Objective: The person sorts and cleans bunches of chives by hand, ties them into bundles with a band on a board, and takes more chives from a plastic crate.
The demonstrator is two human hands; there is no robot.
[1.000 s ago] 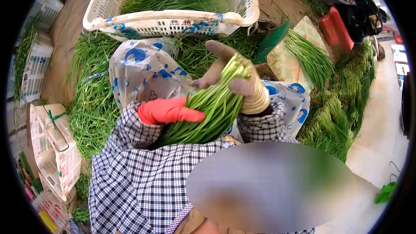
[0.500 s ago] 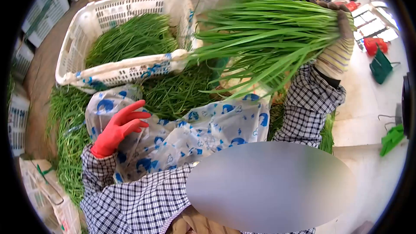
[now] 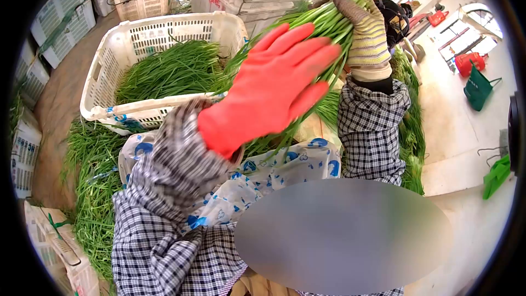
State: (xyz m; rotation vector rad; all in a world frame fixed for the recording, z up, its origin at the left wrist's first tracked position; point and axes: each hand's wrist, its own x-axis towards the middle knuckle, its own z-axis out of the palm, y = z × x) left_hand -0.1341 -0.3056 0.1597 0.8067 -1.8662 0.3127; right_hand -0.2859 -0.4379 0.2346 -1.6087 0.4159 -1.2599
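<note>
Stalks (image 3: 330,18), long and green, are clamped in the grip of the right hand (image 3: 366,32), upper right of the frame; mid-frame, the left hand (image 3: 268,85) holds fingers apart before them, contact unclear.

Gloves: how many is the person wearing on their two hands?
2: a red glove on the left hand, in front of the chives, and a striped glove on the right hand, gripping them. Any underneath would be hidden.

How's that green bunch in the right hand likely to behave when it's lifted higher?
The bunch would probably flop, since it's long, thin-leaved and droops below the left hand. It might fan out or come apart, as no tie shows around it.
</note>
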